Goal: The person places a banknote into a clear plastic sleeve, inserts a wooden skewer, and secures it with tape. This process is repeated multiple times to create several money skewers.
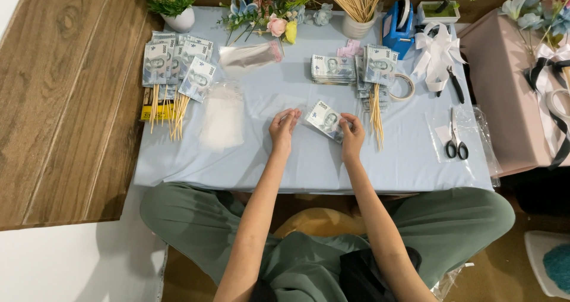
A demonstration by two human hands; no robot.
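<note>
My right hand (352, 137) grips a grey-blue banknote (324, 119) by its lower right corner, just above the pale blue table cover (404, 165). My left hand (284, 128) is beside the note's left edge, fingers curled and close to it; I cannot tell whether it touches the note. Both forearms reach in from the bottom of the view.
Banknotes fixed on wooden skewers (178, 70) lie at the left, next to clear plastic sleeves (222, 116). Banknote stacks (332, 69), skewers (376, 115), a tape roll (404, 87), a blue tape dispenser (396, 27), scissors (456, 141), white ribbon (434, 52) and flowers (274, 8) surround them.
</note>
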